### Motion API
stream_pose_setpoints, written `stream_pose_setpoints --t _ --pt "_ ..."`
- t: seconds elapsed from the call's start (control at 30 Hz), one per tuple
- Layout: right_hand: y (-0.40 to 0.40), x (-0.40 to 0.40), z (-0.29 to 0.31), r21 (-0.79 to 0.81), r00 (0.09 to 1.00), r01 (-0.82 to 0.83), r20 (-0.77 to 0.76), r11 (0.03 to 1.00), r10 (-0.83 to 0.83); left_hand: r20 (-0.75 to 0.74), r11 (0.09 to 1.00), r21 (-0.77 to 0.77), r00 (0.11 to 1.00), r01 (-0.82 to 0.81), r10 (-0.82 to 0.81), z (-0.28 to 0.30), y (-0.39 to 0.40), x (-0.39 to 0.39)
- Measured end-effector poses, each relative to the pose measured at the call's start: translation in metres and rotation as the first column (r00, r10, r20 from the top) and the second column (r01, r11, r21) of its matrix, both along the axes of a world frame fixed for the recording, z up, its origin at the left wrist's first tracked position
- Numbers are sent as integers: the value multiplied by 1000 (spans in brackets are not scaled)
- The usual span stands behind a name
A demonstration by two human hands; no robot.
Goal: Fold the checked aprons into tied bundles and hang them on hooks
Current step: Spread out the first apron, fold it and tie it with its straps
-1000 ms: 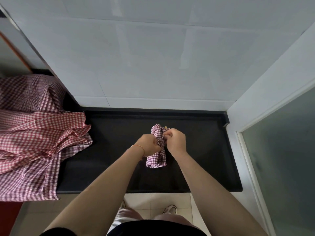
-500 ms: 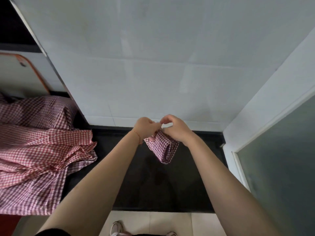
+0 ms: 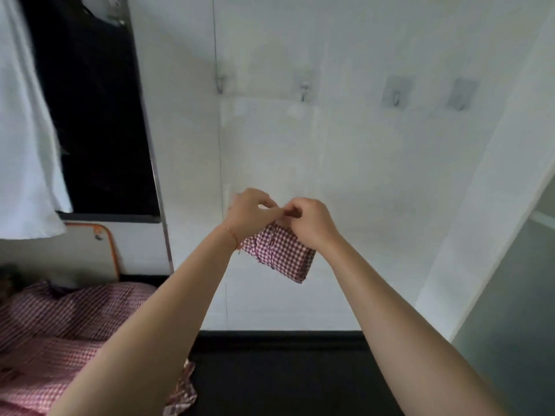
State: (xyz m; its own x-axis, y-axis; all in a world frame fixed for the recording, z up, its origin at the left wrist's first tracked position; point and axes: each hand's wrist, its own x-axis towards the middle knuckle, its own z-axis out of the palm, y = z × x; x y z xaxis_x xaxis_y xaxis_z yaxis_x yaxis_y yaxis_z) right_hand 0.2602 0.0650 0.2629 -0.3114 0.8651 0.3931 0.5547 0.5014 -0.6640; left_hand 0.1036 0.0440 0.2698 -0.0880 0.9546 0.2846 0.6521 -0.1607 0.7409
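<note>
Both hands up at the wall now: left hand (image 3: 250, 213) and right hand (image 3: 309, 222) meet, fingers pinching what looks like the tie at the top of the folded apron bundle (image 3: 280, 255), which hangs below them, clear of the worktop (image 3: 285, 376). Four hooks (image 3: 304, 89) above, all bare. So one bundle folded, unhung; a heap of loose aprons (image 3: 60, 340) waits at left.

Bare forearms; thin, perhaps orange, bracelet (image 3: 231, 234) on left wrist.
</note>
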Motion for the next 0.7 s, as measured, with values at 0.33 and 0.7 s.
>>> stream_pose_setpoints --t 0.33,0.7 --pt "14 -66 114 241 993 -93 90 966 73 -252 999 0 967 48 -46 92 -5 -90" --pt "38 -131 175 414 994 98 1 905 -108 -139 933 325 968 -154 208 144 10 -121"
